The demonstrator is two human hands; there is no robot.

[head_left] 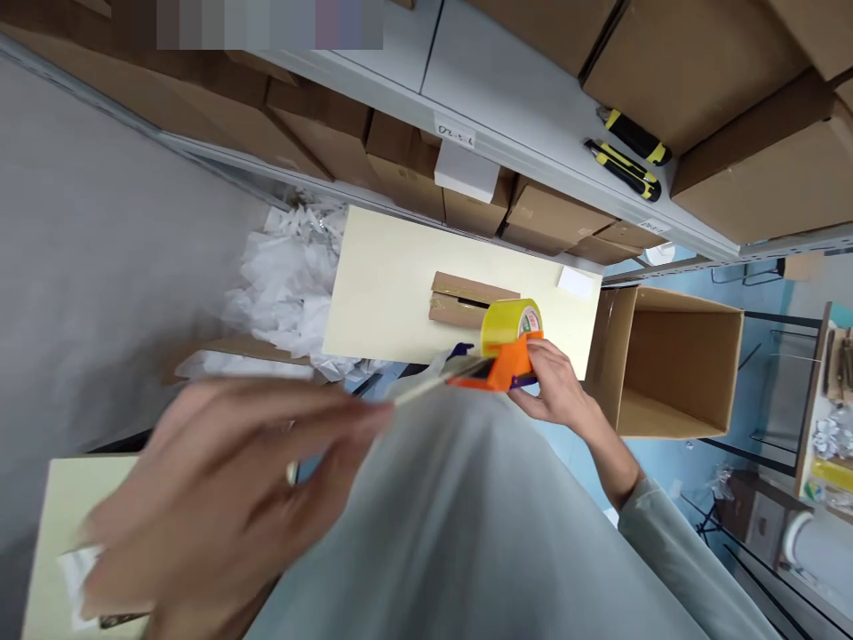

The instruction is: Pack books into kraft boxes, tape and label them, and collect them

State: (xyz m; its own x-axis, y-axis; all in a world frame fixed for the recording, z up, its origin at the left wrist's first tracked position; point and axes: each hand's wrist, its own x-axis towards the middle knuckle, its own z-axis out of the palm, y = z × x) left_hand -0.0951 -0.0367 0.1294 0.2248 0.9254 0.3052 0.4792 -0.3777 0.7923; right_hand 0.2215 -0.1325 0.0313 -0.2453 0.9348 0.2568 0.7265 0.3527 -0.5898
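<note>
My right hand [556,384] is wrapped round an orange tape dispenser [510,363] loaded with a roll of yellow packing tape [501,325]. From the dispenser a thin strip of tape [433,380] stretches left to the fingertips of my left hand [233,489]. That hand is close to the camera and smeared by motion, but its thumb and fingers pinch the strip's end. Beyond the dispenser, a small flat cardboard box [457,307] with shiny tape along its top lies on the cream tabletop [383,267].
A large open carton [683,360] stands right of the table. Crumpled white packing material [286,284] is heaped to the left. Cardboard boxes [320,124] fill the shelves behind, and two yellow-black utility knives [630,156] lie on the upper shelf. A white paper slip [576,282] rests at the table's far right.
</note>
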